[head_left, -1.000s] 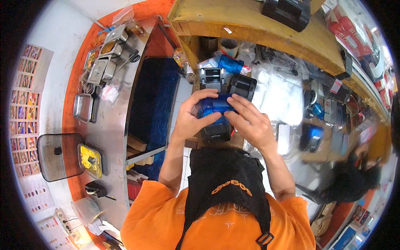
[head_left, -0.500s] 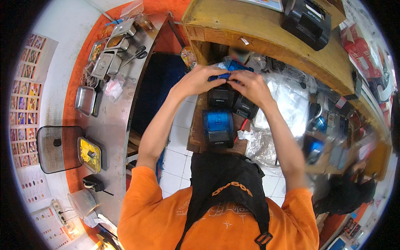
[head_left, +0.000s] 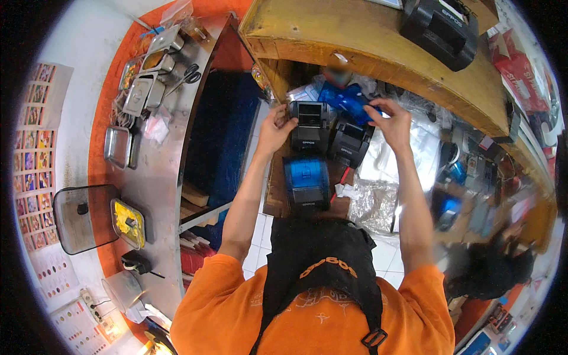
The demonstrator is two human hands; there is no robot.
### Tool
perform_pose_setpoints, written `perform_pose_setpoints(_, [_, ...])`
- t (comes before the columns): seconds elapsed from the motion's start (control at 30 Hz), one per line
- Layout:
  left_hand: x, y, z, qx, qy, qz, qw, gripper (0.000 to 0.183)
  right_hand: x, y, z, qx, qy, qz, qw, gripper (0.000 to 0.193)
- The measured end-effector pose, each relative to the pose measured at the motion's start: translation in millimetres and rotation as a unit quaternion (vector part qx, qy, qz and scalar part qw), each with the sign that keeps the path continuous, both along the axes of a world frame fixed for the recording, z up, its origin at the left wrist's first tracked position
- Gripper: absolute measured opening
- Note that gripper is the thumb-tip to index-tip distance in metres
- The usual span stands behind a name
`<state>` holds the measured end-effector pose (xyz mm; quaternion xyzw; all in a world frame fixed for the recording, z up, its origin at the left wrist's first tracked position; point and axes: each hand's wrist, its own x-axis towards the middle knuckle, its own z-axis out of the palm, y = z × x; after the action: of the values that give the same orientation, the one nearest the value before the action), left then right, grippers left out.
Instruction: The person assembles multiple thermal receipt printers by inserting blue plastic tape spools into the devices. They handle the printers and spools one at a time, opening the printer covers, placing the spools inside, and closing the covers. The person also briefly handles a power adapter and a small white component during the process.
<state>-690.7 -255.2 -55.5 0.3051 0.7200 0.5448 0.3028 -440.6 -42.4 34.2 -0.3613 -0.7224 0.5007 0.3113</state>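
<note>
A black receipt printer (head_left: 309, 131) stands on the wooden shelf before me, its top compartment uncovered. My left hand (head_left: 276, 131) is at this printer's left side, with thumb and fingers apart and the thumb by its edge. Just beyond and to the right of the printer lies a translucent blue printer cover (head_left: 353, 102). My right hand (head_left: 391, 122) pinches its right edge between thumb and fingertips. A second black printer (head_left: 349, 143) stands tilted to the right, and a third printer with a blue lid (head_left: 306, 182) is nearest me.
A wooden counter (head_left: 331, 44) overhangs the far side, carrying another black printer (head_left: 441, 29). Clear plastic bags (head_left: 408, 148) lie to the right. At left runs a steel table (head_left: 160, 189) with metal containers, scissors (head_left: 188, 77) and a tray of yellow food (head_left: 128, 223).
My hands were together over the black printer with a blue piece between them. They have parted, left hand to the printer's left side, right hand rightward to the blue cover; the printer's top now shows.
</note>
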Motion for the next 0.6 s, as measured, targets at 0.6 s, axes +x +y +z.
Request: perform_pose_setpoints(0.6, [14.9, -0.4, 97.2, 0.016, -0.129, 0.015, 0.991, 0.053, 178.4, -72.4, 34.9, -0.161, 0.055, -0.239, 0.956, 0.018])
